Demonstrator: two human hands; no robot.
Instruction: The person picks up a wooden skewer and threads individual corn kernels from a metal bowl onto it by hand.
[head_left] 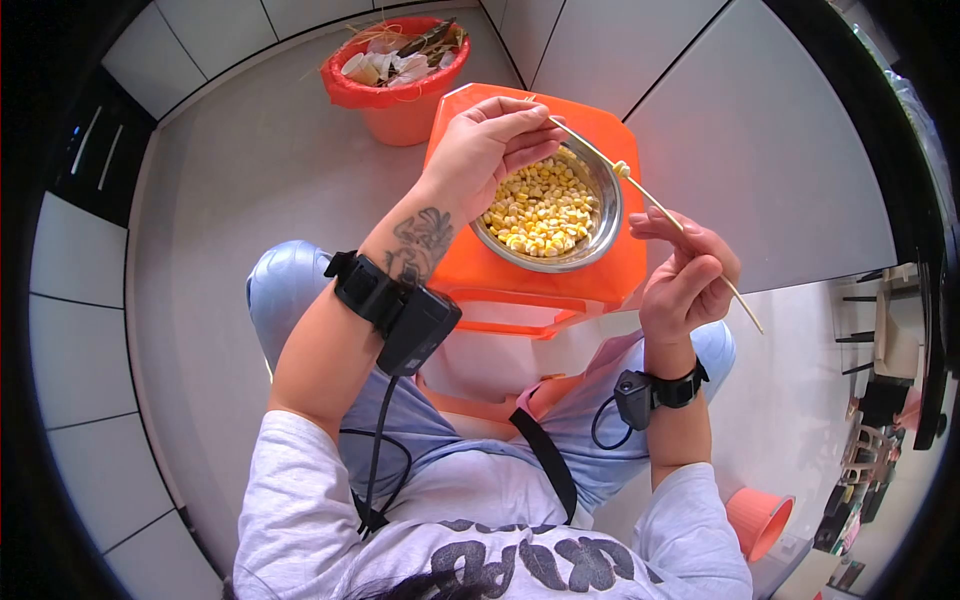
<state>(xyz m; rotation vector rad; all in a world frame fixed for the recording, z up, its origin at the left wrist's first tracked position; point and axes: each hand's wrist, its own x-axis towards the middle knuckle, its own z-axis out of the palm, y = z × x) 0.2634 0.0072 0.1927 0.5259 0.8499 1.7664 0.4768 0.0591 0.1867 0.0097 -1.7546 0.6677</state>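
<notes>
A thin wooden stick (650, 198) slants down to the right above the bowl's right side, with a few pale yellow corn kernels (621, 169) on it. My left hand (503, 140) pinches its upper end over the bowl's far edge. Lower down, my right hand (690, 270) holds the stick between thumb and fingers, right of the bowl, and the stick's end sticks out below the hand. Beneath, a metal bowl (606, 225) full of loose corn kernels (545, 205) rests on an orange stool (465, 262). Part of the bowl is hidden by my left hand.
Beyond the stool at the upper left stands a red-lined bin (395, 97) with husks and scraps. A pink bucket (760, 522) is on the floor at lower right. White cabinets (82, 370) line the left, and a large pale panel (750, 150) stands at the right.
</notes>
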